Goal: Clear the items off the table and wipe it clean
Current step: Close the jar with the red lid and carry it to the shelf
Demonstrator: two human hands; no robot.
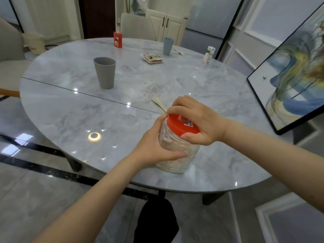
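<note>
Head view, one frame. Round grey marble table (70,109), glossy, with one seam line running across it.

Item count on table:
- 1 clear plastic jar (177,151), pale contents, standing at the near edge. It carries 1 orange lid (180,125) with a small label on top.
- 2 cups: 1 grey cup (105,72), upright, left of centre; 1 blue cup (168,46), upright, far side.
- 2 pale spoons: 1 near spoon (158,103) lying just beyond the jar, its handle end hidden behind the fingers; 1 far spoon (179,52) lying just right of the blue cup.
- 1 red box (117,39), upright, at the far edge.
- 1 wrapped snack packet (152,58), flat, near the blue cup.
- 1 small white carton (209,55), upright, far right edge. Print too small to read.
- Scattered brown crumbs (145,88) around the table's centre; not countable.

Hands: 2, both on the jar.
- Left hand (154,146) wraps the jar's body from the left, thumb laid across the front wall, fingers behind. Gripping.
- Right hand (198,120) is clamped over the lid from above, fingers curled on the far rim, thumb pressed on the near rim.

Jar base rests on the table; jar tilts slightly.

Off table: 1 framed painting (294,71) leaning at right; chairs at left and far side.
</note>
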